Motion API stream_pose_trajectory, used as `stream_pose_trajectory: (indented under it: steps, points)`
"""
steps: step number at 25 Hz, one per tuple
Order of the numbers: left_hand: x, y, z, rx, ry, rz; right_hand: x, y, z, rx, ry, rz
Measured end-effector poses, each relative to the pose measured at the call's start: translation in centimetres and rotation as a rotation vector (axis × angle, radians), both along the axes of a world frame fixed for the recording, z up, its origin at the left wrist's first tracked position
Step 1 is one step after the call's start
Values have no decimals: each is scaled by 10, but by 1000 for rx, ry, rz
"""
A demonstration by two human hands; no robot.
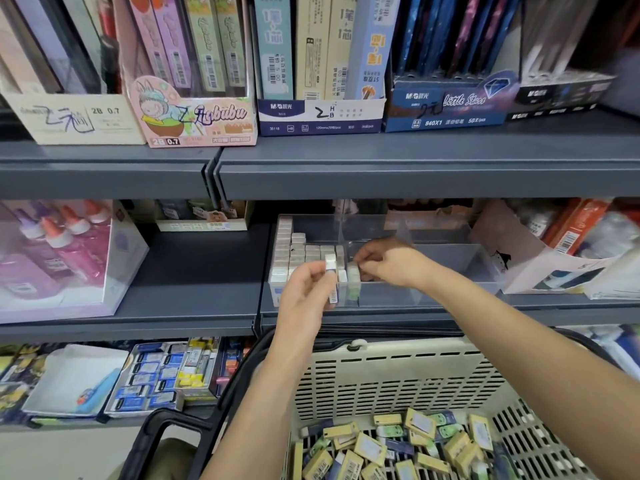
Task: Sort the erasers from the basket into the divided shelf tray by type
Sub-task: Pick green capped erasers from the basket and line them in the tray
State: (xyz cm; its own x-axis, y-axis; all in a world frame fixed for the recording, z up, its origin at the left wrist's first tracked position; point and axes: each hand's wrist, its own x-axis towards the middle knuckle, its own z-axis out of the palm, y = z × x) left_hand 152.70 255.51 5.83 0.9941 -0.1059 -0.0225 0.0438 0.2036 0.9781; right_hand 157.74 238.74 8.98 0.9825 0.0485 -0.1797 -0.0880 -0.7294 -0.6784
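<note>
1. My left hand (308,289) grips a white eraser (330,265) over the divided tray (450,268); my right hand (388,261) pinches another inside it.
2. Left compartment part-filled; many erasers (415,441) remain in the basket (398,375). I judge this an early stage.

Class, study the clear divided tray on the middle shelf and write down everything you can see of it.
The tray looks like clear plastic with upright clear dividers, sitting on the dark grey shelf. Its left compartment holds packed rows of white erasers; the next holds a few beside the divider, where the right hand reaches in. The left hand holds one eraser over its front edge.
</note>
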Motion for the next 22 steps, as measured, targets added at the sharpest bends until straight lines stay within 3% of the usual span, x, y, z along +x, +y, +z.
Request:
stream_pose_trajectory:
  steps: [4, 7, 9, 15, 22]
  points:
    - [-1, -1, 1, 66, -51, 20, 1, -3, 0, -125, 2, 69]
    - [-3, -3, 3, 99, -59, 5, -10, 0, 12, -203, -192, 23]
    - [-5, -3, 4, 132, -83, -13, -24, 6, 20, -105, -297, 28]
    - [-6, -8, 4, 226, -136, 3, -46, 13, 28, 238, -213, 88]
    - [-9, -8, 3, 105, -80, -125, -49, 4, 32, 279, -146, 153]
